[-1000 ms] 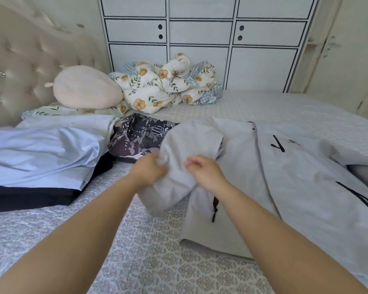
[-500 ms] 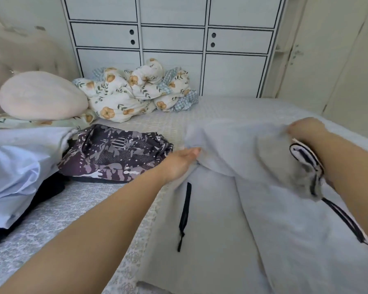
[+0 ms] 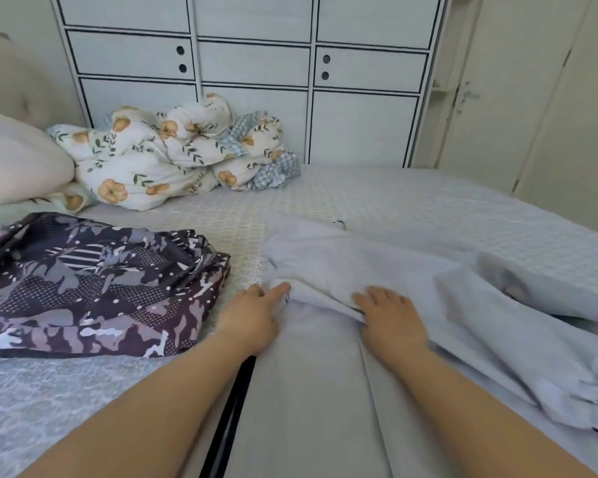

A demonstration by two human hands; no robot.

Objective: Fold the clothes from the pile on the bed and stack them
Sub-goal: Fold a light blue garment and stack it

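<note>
A big light grey jacket [image 3: 325,391] is lying spread out on the bed [image 3: 377,198], and it is filling most of the near side. Both hands are lying on the jacket, close to a folded-over part of it in the middle. The left hand [image 3: 252,313] is resting on the jacket's left edge, with its fingers held out straight and close together, touching the fold. The right hand [image 3: 390,319] is lying flat on the jacket just to the right of the left hand, with its fingers spread a little and pressing down on the cloth. Neither hand is grabbing anything. A black zipper line [image 3: 232,412] is running down the jacket under the left arm. To the left of the jacket, a dark patterned garment [image 3: 94,288] is sitting on the bed, maybe folded, but that is hard to tell. Behind the jacket, at the far side of the bed, a flowery blanket [image 3: 166,160] is lying bunched up. A pale pink pillow [image 3: 14,160] is sitting to the far left of the jacket. A white wardrobe [image 3: 252,63] is standing behind the blanket.
</note>
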